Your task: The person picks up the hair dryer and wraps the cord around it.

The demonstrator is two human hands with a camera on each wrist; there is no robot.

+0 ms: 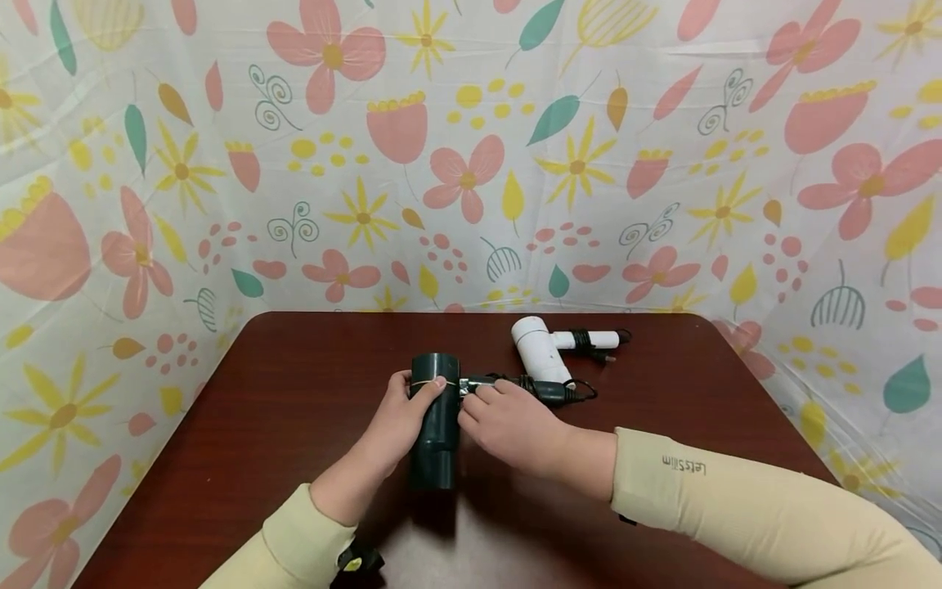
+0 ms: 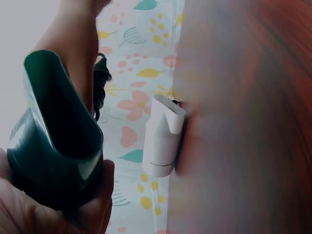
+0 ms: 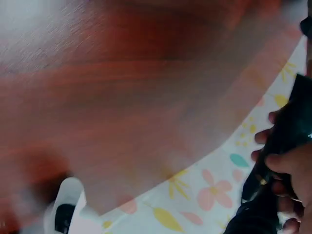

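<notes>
A dark green hair dryer (image 1: pixel 437 442) is held above the table, its barrel lying front to back. My left hand (image 1: pixel 397 417) grips the barrel from the left, thumb over the top near a thin gold line. At the handle (image 1: pixel 552 393), which points right, my right hand (image 1: pixel 511 425) has its fingers curled round the part next to the barrel. A black cord is bundled along that handle, partly hidden by the right hand. The left wrist view looks into the green dryer's flat nozzle (image 2: pixel 68 107).
Behind the green dryer, a white hair dryer (image 1: pixel 540 352) lies on the brown table (image 1: pixel 294 409), its black cord (image 1: pixel 585 339) wound on its handle. A flower-patterned curtain (image 1: pixel 471 245) hangs around the table's back and sides.
</notes>
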